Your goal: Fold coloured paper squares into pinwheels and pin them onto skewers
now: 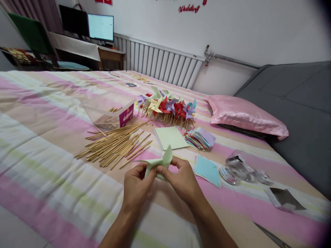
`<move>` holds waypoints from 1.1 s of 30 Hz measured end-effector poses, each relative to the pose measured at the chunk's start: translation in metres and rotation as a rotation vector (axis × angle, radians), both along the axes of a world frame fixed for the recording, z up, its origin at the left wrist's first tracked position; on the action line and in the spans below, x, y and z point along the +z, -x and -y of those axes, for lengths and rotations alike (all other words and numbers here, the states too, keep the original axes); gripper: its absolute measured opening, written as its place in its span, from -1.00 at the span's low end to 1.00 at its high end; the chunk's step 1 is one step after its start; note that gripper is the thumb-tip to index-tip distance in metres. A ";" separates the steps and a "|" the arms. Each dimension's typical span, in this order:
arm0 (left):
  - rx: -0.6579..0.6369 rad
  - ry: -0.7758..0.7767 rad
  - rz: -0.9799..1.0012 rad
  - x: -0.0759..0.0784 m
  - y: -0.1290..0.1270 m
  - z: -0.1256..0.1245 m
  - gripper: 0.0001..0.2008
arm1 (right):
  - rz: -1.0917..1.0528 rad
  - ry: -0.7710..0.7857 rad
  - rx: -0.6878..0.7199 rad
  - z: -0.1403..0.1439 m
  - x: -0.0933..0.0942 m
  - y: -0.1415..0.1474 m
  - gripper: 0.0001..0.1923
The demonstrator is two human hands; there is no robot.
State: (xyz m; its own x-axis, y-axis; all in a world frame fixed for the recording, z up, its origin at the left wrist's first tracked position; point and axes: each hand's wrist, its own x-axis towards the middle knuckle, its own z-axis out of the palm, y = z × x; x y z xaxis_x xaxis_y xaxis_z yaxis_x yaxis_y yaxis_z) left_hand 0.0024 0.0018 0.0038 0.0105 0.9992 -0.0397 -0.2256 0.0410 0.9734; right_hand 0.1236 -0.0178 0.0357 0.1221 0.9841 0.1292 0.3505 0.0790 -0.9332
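Observation:
Between my two hands is a pale green paper pinwheel (pixel 158 162), its blades curled in toward the middle and one tip standing up. My left hand (pixel 136 186) pinches it from the left, thumb near the centre. From the right, my right hand (pixel 181 177) grips the same paper, its thumb pressed close to the left one. Just beyond lies a stack of light green paper squares (pixel 172 138). Right of my hands are blue paper squares (pixel 207 170). A pile of thin wooden sticks (pixel 116 144) spreads to the left.
Finished pinwheels (pixel 165 106) in several colours lie bunched behind the paper. A clear plastic box (pixel 108 110) holds more sticks. Coloured paper (pixel 200 138), a clear jar (pixel 234 168), an opened small box (pixel 283 199) and scissors (pixel 271 236) lie rightward. A pink pillow (pixel 248 115) rests against the headboard.

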 end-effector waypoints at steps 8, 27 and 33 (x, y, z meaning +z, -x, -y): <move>-0.007 0.013 0.002 0.000 0.000 0.001 -0.84 | -0.034 -0.002 0.012 0.000 0.001 0.000 -0.85; 0.010 -0.005 -0.013 0.002 0.000 0.001 -0.87 | 0.036 -0.022 -0.052 0.000 0.001 0.002 -0.87; -0.005 0.019 -0.007 0.002 0.002 -0.001 -0.78 | 0.110 -0.122 -0.215 0.003 0.004 0.006 -0.72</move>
State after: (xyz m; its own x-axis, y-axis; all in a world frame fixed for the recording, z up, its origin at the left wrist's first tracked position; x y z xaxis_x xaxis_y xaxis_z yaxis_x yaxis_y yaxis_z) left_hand 0.0005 0.0023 0.0062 0.0153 0.9981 -0.0589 -0.2182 0.0608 0.9740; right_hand 0.1173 -0.0210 0.0398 0.3051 0.9133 0.2697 0.4706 0.1016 -0.8765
